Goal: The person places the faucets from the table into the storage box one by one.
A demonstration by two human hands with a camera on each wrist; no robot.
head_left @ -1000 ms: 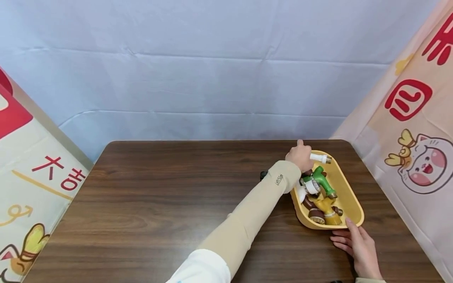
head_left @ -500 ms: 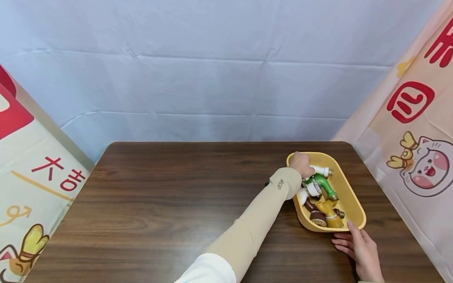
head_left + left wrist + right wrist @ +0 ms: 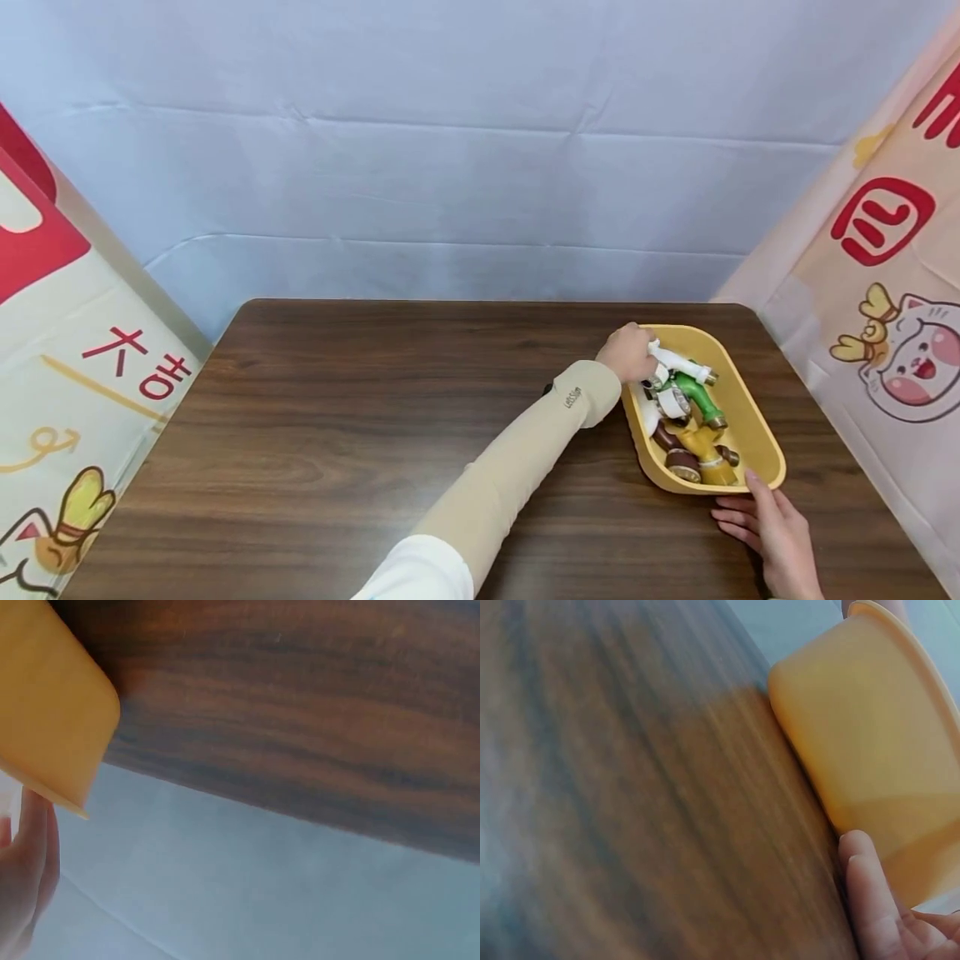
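Observation:
A yellow tub (image 3: 742, 400) stands at the right of the table and holds several tube-shaped pieces in white, green, yellow and brown, some with brass-coloured ends. At its far-left rim is my left hand (image 3: 628, 352), its fingertips beside the end of a white tube (image 3: 682, 363). In the left wrist view, straight fingers (image 3: 34, 825) pass behind the rim, their tips hidden. My right hand (image 3: 780, 533) holds the near-right rim, thumb over the edge and fingers outside below. A green bent piece (image 3: 699, 398) and a yellow forked piece (image 3: 701, 450) lie near the white tube.
The dark wood table (image 3: 337, 433) extends left of the tub. Pale blue cloth (image 3: 450, 167) hangs behind it, with printed cloths at both sides. My left forearm crosses the table.
My left hand first dips into the tub, then draws back left to the rim. The white tube now lies lower and more slanted. My right hand stays on the rim.

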